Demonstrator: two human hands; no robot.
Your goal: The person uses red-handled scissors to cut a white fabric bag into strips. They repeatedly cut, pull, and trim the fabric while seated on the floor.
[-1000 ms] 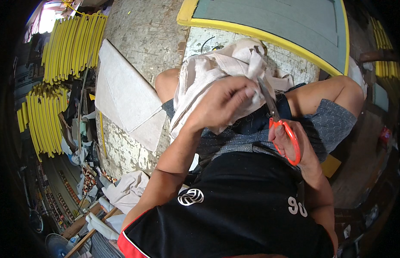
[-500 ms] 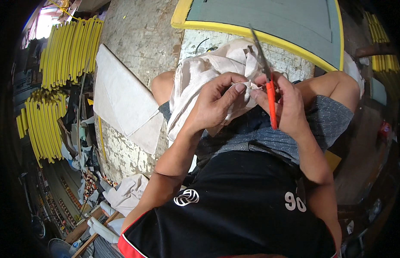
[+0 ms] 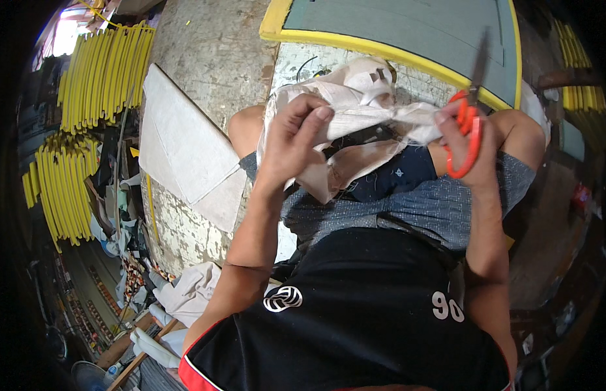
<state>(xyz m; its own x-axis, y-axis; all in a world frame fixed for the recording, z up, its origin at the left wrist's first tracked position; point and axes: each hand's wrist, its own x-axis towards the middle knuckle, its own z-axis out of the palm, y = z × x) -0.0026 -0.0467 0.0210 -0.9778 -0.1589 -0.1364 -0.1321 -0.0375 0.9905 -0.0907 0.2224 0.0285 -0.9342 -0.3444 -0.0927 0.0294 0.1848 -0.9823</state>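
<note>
I sit cross-legged with a bundle of cream fabric [image 3: 358, 94] over my lap. My left hand [image 3: 296, 137] pinches the fabric at its left part. My right hand [image 3: 456, 133] grips scissors [image 3: 479, 68] with orange handles, blades pointing up and away, and its fingers also hold the right end of the cloth. A frayed length of fabric is stretched between my hands, and a looser piece sags below it. A folded cream sheet [image 3: 189, 156] lies to my left.
A worn board surface [image 3: 205, 39] is under me. A grey-green panel with yellow border [image 3: 399, 47] lies ahead. Stacks of yellow bent rods [image 3: 97, 78] stand at left and far right. Crumpled cloth [image 3: 189, 290], offcuts and a fan [image 3: 88, 375] are at lower left.
My hands were together at the cloth; they have moved apart, left hand leftward, right hand rightward with the scissors, drawing the fabric out between them.
</note>
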